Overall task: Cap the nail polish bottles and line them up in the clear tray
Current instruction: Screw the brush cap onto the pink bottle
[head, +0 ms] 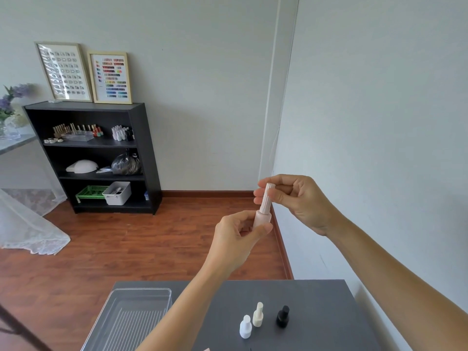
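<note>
The left hand point(236, 236) hides much of the pale pink nail polish bottle point(262, 219) it grips; right hand point(295, 198) fingers point(263, 184) pinch its ribbed white cap point(267, 197). The frame's bottom edge cuts off the clear ribbed plastic tray point(134, 323) on the grey bench point(321, 312).

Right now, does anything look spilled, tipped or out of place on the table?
Nothing stands out. The white bottle, cream bottle and black bottle stand upright and capped on the grey table; the clear plastic tray holds nothing visible.

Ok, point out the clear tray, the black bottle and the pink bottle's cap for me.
clear tray point(141, 291): head view, far rim.
black bottle point(281, 320): head view, body.
pink bottle's cap point(266, 198): head view, ribbed side between the fingers.
</note>
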Motion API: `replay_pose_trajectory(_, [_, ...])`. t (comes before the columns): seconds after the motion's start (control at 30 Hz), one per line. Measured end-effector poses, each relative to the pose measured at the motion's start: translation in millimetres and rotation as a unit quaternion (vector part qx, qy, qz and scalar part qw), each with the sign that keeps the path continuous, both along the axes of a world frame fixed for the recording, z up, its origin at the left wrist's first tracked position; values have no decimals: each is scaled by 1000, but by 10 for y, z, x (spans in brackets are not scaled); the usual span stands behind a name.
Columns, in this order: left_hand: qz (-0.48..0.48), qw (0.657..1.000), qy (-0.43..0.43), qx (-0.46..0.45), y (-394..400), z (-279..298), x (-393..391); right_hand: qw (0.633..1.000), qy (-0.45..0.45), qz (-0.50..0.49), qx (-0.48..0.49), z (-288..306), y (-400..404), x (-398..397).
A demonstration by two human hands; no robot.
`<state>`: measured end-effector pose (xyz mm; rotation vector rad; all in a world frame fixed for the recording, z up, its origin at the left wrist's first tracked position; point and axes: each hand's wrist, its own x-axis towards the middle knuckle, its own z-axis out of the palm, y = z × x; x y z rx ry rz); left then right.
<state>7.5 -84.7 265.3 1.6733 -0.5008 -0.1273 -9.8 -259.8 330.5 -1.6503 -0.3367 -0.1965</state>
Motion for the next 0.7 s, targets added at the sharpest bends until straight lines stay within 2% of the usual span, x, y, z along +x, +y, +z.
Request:
replay_pose_trajectory(0.1, [-15, 1000, 4, -6, 0, 0, 13, 1000, 11, 11, 16, -9, 8, -1])
replay_pose_trajectory(0.53, [68, 996, -47, 17, -94, -109, -23, 984, -57, -167, -38, -216, 257, 5])
replay_pose_trajectory(0.7, [45, 997, -15, 55, -8, -219, -19, 986, -15, -157, -61, -363, 202, -38])
